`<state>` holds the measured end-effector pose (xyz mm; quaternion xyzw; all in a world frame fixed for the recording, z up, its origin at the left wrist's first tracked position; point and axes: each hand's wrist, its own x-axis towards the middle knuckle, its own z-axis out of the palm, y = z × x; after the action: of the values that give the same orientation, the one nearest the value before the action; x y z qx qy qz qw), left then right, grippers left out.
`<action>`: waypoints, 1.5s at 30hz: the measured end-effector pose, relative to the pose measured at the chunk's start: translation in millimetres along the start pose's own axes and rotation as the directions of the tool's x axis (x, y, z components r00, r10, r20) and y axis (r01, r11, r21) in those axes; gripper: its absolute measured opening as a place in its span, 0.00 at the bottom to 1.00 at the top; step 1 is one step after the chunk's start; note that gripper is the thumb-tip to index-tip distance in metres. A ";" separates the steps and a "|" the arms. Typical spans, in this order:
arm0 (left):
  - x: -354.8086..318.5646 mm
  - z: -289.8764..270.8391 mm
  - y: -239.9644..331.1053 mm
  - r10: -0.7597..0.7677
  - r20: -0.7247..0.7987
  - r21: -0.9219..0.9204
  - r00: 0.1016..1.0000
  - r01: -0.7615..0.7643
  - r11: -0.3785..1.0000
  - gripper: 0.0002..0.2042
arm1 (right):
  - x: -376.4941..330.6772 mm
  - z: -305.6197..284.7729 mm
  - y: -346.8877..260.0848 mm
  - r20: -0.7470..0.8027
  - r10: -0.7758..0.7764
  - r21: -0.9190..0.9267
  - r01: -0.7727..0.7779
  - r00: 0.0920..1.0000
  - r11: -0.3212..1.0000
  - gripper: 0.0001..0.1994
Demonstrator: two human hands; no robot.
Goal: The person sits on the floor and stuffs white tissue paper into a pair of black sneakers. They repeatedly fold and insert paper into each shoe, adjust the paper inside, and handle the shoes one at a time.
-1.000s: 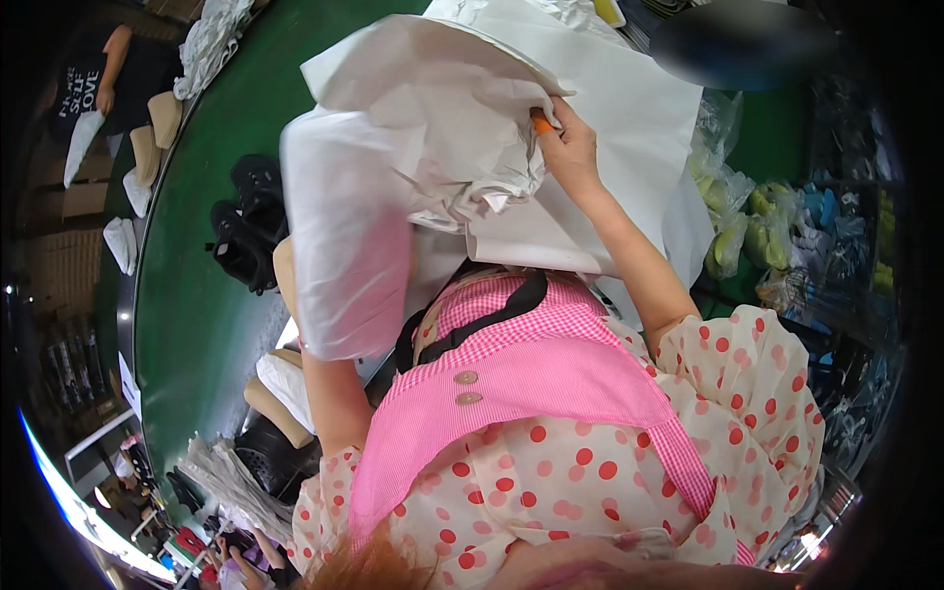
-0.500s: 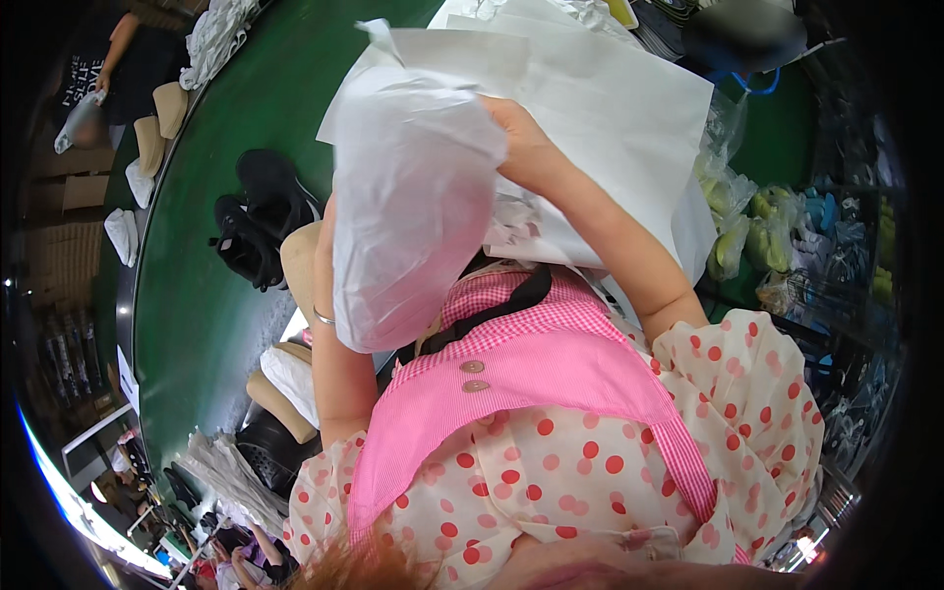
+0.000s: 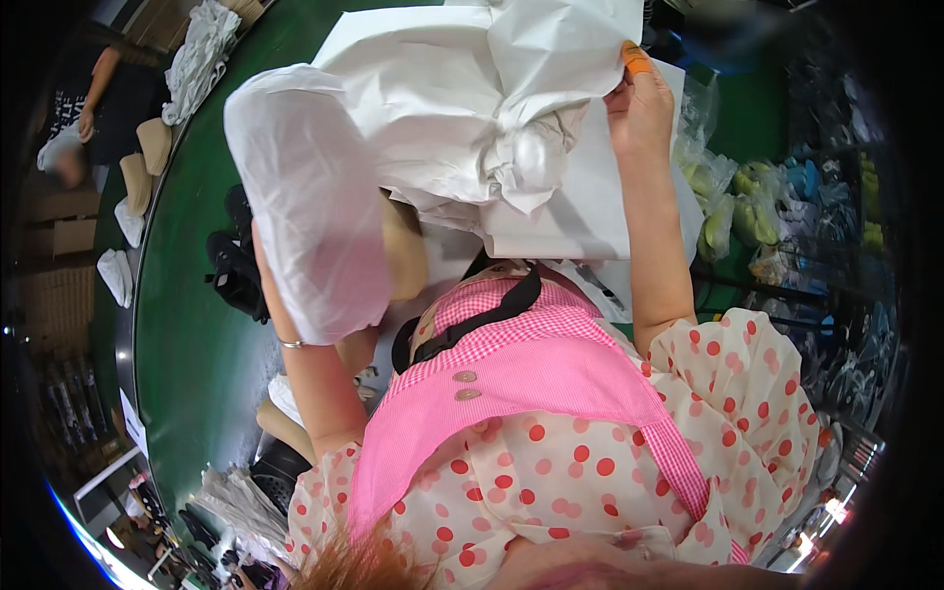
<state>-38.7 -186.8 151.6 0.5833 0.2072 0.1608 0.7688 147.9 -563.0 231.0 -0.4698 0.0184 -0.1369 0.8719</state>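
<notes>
A shoe last wrapped in thin white covering (image 3: pixel 310 211) is raised at my left, sole-shaped side facing up. Beside it shows a bare beige part (image 3: pixel 403 251), seemingly of the same last. My left hand is behind the covering and its fingers are hidden; the left forearm (image 3: pixel 320 383) with a bracelet runs up to it. My right hand (image 3: pixel 641 103), with an orange cover on one finger, pinches the edge of a white paper sheet (image 3: pixel 570 49). That sheet is crumpled in its middle and lies over more flat white paper (image 3: pixel 600 221).
Black shoes (image 3: pixel 236 275) stand on the green table (image 3: pixel 182 295) to the left. Beige and white lasts (image 3: pixel 138 182) line its far-left edge. Bagged yellow-green items (image 3: pixel 752 211) lie at the right. Another person's arm (image 3: pixel 101 84) shows at the upper left.
The wrapped last has moved left, away from the paper. My right hand has left it and moved up and right, now gripping a sheet that is lifted and crumpled.
</notes>
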 end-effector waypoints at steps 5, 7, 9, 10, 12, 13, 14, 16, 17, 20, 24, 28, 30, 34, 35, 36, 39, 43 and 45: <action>9.9 41.8 36.4 0.107 0.089 0.171 0.990 -0.121 0.978 0.17 | 23.9 -50.5 -21.3 -0.172 -0.076 -0.040 0.070 0.982 0.997 0.09; 22.7 51.2 47.7 0.002 0.246 0.239 0.969 -0.062 0.969 0.21 | 32.8 -69.0 -31.2 -0.243 -0.129 -0.075 0.114 0.961 0.991 0.10; 35.4 45.9 50.4 -0.049 0.299 0.179 0.953 -0.006 0.984 0.18 | 31.3 -75.6 -42.0 -0.366 -0.127 -0.269 0.026 0.922 0.963 0.13; 43.4 38.7 47.5 -0.047 0.289 0.069 0.956 0.028 0.997 0.14 | 37.6 -88.2 -46.8 -0.400 -0.142 -0.330 0.002 0.906 0.944 0.14; 50.4 52.0 47.2 -0.149 -0.013 -0.021 0.989 0.148 0.989 0.13 | 46.9 -117.8 -56.5 -0.440 -0.156 -0.254 0.044 0.884 0.966 0.17; 55.7 56.4 47.5 -0.148 -0.059 -0.049 0.987 0.145 0.988 0.13 | 49.0 -135.4 -68.9 -0.459 -0.270 -0.475 0.023 0.846 0.880 0.17; 55.1 53.2 50.3 -0.113 -0.085 -0.038 0.990 0.110 0.993 0.13 | 52.4 -153.4 -72.5 -0.452 -0.358 -0.650 -0.027 0.817 0.759 0.18; 55.1 53.4 52.2 -0.035 -0.042 -0.010 0.999 0.034 0.999 0.13 | 54.3 -194.9 -89.4 -0.289 -0.525 -0.932 -0.109 0.801 0.346 0.18; 56.1 53.9 51.4 -0.003 -0.019 0.004 1.000 0.004 1.000 0.13 | 56.9 -212.4 -92.9 -0.373 -0.516 -0.876 -0.109 0.771 0.471 0.17; 59.5 54.6 49.4 0.042 0.008 0.028 0.999 -0.042 0.999 0.13 | 58.0 -224.6 -92.1 -0.603 -0.382 -0.535 0.000 0.700 0.845 0.14; 69.9 57.8 40.7 -0.021 0.079 0.032 0.997 0.018 0.999 0.14 | 74.8 -256.2 -109.7 -0.434 -0.465 -0.641 0.097 0.771 0.761 0.13; 121.1 73.1 32.4 -0.519 0.428 0.030 0.740 0.563 0.826 0.14 | 85.9 -197.6 -143.7 -0.056 -0.481 -0.840 0.219 0.875 0.496 0.13; 109.4 104.1 32.1 -0.584 0.475 -0.109 0.659 0.702 0.704 0.15 | 90.7 -159.0 -144.5 0.086 -0.384 -0.803 0.292 0.920 0.520 0.14; 88.3 117.3 6.1 -0.628 0.519 -0.181 0.580 0.792 0.582 0.16 | 58.8 -66.4 -119.6 0.137 -0.086 -0.918 0.159 0.987 0.363 0.17; 86.7 126.1 -3.3 -0.596 0.601 -0.160 0.533 0.810 0.564 0.15 | 79.4 -107.5 -126.7 0.317 -0.039 -0.908 0.315 0.948 0.277 0.17; 88.0 123.9 -11.1 -0.600 0.633 -0.113 0.490 0.824 0.555 0.14 | 76.5 -118.4 -119.1 0.239 0.046 -0.954 0.226 0.970 0.199 0.18; 89.8 117.0 -29.0 -0.532 0.666 -0.114 0.523 0.776 0.620 0.12 | 67.9 -153.0 -82.8 0.118 0.123 -0.989 0.105 0.985 0.105 0.22; 116.3 93.9 -7.2 -0.568 0.556 -0.011 0.607 0.689 0.725 0.11 | 77.4 -176.2 -112.9 -0.099 0.100 -0.902 -0.131 0.990 0.410 0.20; 118.3 70.3 18.4 -0.433 0.657 -0.052 0.617 0.610 0.791 0.11 | 85.6 -201.9 -140.0 -0.197 0.227 -0.734 -0.297 0.954 0.611 0.19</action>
<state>98.7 -182.4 170.3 0.4053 0.0837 -0.2437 0.8771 166.8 -822.2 242.0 -0.7755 0.1788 -0.0075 0.6054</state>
